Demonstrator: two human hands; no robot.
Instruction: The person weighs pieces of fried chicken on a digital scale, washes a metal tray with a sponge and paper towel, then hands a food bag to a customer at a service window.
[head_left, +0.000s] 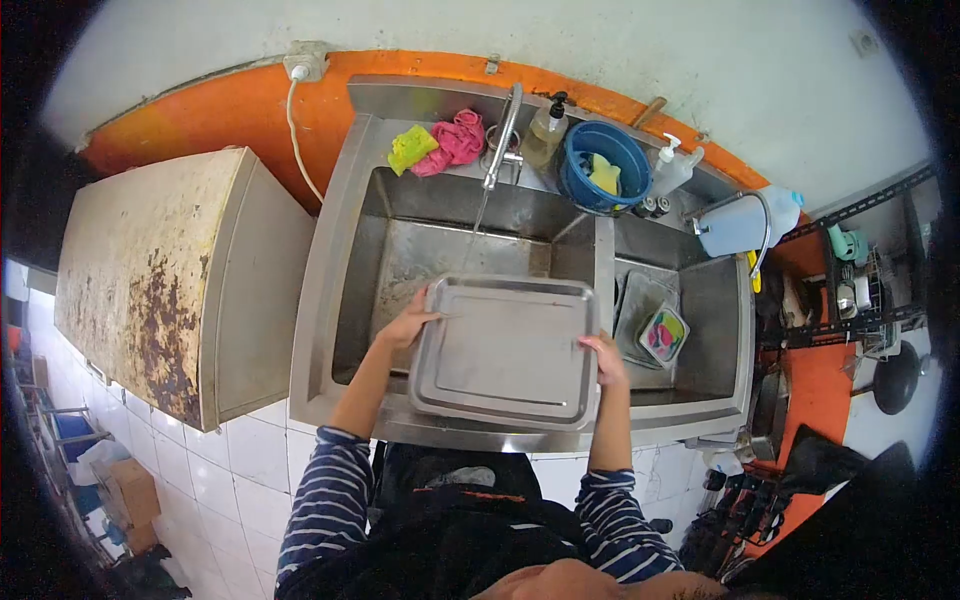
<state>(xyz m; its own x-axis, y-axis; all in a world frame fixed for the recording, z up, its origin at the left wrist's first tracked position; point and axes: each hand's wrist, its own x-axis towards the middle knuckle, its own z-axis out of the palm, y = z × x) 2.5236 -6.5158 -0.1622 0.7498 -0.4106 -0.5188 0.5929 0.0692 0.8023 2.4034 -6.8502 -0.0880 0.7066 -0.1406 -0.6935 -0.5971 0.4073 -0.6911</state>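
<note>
A rectangular metal tray (pixel 505 345) is held level between my hands, over the front of the left sink basin (pixel 400 250). My left hand (pixel 407 322) grips its left rim, thumb on top and fingers hidden beneath. On the right rim, my right hand (pixel 606 358) holds it the same way. Behind the tray, water runs from the faucet (pixel 507 130) into the basin. In the right basin lie more trays (pixel 640 305) and a small clear container (pixel 663 336) with something pink and green in it.
Along the sink's back ledge are a yellow-green cloth (pixel 411 149), a pink cloth (pixel 458 140), a soap pump bottle (pixel 545 130), a blue bucket (pixel 606 165) with a sponge, and a white pump bottle (pixel 672 165). A rusty white cabinet (pixel 150 290) stands left; a rack (pixel 850 270) is at right.
</note>
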